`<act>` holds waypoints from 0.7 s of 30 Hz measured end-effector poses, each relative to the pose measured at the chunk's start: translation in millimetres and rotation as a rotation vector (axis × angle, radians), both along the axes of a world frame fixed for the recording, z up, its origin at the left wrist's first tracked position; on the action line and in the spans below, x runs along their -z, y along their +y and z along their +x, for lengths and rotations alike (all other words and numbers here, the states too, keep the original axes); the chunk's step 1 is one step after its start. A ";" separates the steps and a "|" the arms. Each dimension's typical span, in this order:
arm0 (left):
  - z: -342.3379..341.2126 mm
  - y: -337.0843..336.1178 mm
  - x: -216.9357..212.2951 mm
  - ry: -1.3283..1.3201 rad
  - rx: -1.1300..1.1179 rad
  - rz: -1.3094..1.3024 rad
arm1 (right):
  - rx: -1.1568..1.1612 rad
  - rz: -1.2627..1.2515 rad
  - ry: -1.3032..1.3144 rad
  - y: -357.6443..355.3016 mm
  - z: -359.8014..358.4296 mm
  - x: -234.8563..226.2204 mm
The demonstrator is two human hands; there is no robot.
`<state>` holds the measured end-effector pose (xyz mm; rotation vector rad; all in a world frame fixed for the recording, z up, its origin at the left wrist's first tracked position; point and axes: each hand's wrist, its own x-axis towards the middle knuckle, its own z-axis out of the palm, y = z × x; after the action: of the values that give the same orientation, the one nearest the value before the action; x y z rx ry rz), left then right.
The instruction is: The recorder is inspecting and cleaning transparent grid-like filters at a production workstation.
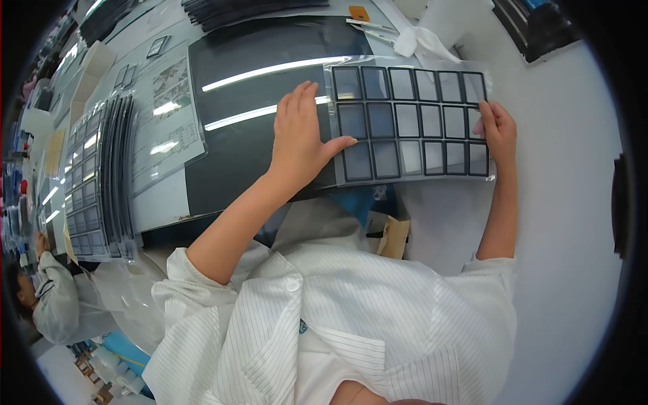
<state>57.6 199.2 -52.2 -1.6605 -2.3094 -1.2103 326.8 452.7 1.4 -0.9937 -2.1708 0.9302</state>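
Note:
A clear plastic sheet [337,160] carries three rows of rectangular black-rimmed panels [407,120]. Its left end lies over the black mat [246,145], and the rest reaches out past the table's right side. My right hand [498,131] pinches the sheet's right edge, thumb on top and the other fingers partly hidden. At the left end, my left hand [299,131] is open with its fingers stretched out over the mat. The left thumb rests on the sheet's edge near the lower left panels.
A stack of similar panel sheets [101,179] stands at the left, beside printed papers [169,111] under clear film. More dark sheets [253,10] lie at the back. Tweezers [372,27], an orange piece [358,13] and crumpled white material [425,44] sit behind the sheet. Another person [57,297] works far left.

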 end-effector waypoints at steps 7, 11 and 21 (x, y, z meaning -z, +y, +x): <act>-18.7 15.5 -15.5 -0.338 0.140 -0.181 | 0.016 0.096 0.196 -13.2 8.1 -4.6; -10.9 20.3 -16.0 -0.718 0.175 -0.132 | 0.048 0.022 0.164 -10.8 5.5 -3.4; -0.9 8.5 -26.3 -1.301 0.398 -0.296 | 0.051 -0.223 0.057 -8.9 1.8 -3.0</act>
<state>56.7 207.7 -26.0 -1.6912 -2.8917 -2.7942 328.6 443.8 4.4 -1.1077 -2.0165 1.1811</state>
